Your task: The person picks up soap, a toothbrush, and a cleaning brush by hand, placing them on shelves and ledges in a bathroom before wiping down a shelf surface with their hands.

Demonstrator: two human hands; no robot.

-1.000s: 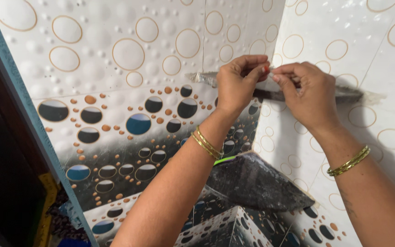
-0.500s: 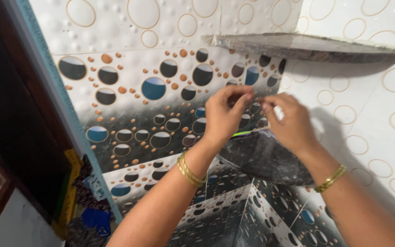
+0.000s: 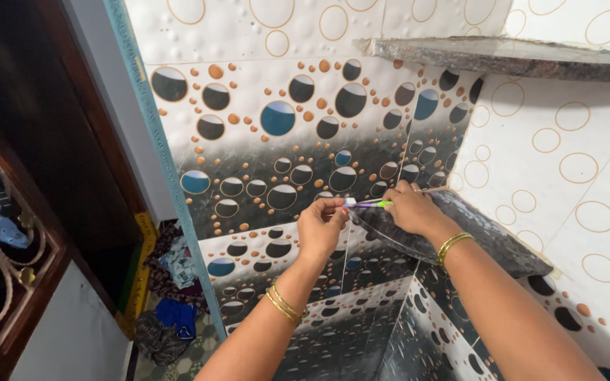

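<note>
Left hand: the left hand (image 3: 321, 227) is just off the front edge of the lower corner shelf (image 3: 492, 238), fingers pinched on the white bristle end of a toothbrush (image 3: 367, 204)
Right hand: the right hand (image 3: 411, 209) rests over the inner front part of the same shelf, fingers curled round the green and purple handle of the toothbrush
Toothbrush: lying level between the two hands, at the shelf's front edge near the wall corner
Lower shelf: dark speckled stone, wedge-shaped, set into the corner where the two tiled walls meet
Upper shelf: a second dark stone shelf (image 3: 510, 58) high in the same corner, well above the hands
Bangles: gold bangles (image 3: 281, 304) on the left wrist, and more (image 3: 451, 244) on the right
Walls: glossy tiles (image 3: 277, 134) with blue, black and orange circles, white ones higher up
Door side: a dark wooden frame (image 3: 51, 141) at the left, crumpled clothes (image 3: 167, 296) on the floor beside it
</note>
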